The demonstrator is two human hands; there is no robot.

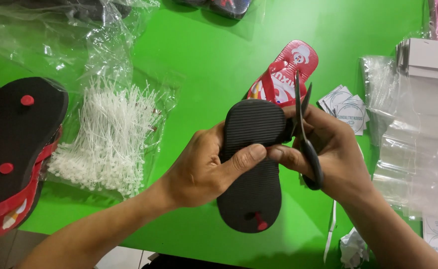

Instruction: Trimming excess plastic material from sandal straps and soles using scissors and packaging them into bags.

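My left hand (206,167) grips a pair of flip-flops (253,169) stacked together, black ribbed sole facing me, with the thumb pressed across the sole. A second sandal's red printed top (291,69) sticks out beyond it. My right hand (331,149) holds black scissors (302,124), blades pointing up beside the sole's right edge, and its fingertip also touches the sole. A red strap plug (261,224) shows at the sole's near end.
The green table (214,50) holds a heap of white cable ties (109,139) in clear plastic at left, a stack of black and red sandals (10,149) at far left, clear bags (418,149) and round paper labels (346,107) at right.
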